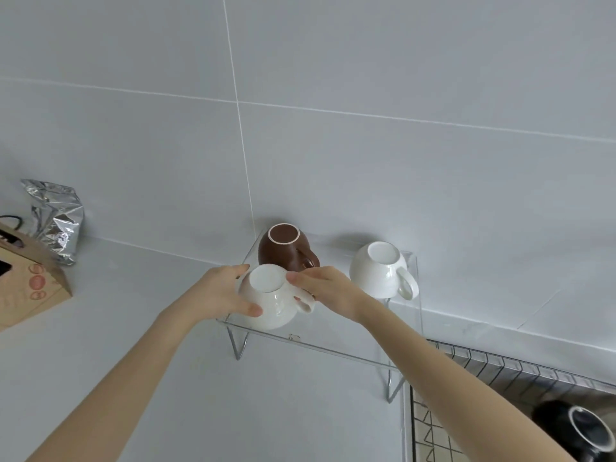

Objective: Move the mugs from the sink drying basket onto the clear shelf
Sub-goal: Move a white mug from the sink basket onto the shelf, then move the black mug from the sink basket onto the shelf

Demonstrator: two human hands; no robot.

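— Mug (271, 300), upside down, sits at the shelf (333, 346) front edge, before the brown mug (283, 250).

— We clasp it: left hand (216, 295) and right hand (325, 290) wrapped around opposite sides, handle rightward.

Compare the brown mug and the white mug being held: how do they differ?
The brown mug is dark and stands free at the back of the clear shelf; the speckled white mug sits at the front edge, gripped by the left hand and right hand. Both are upside down, handles pointing right.
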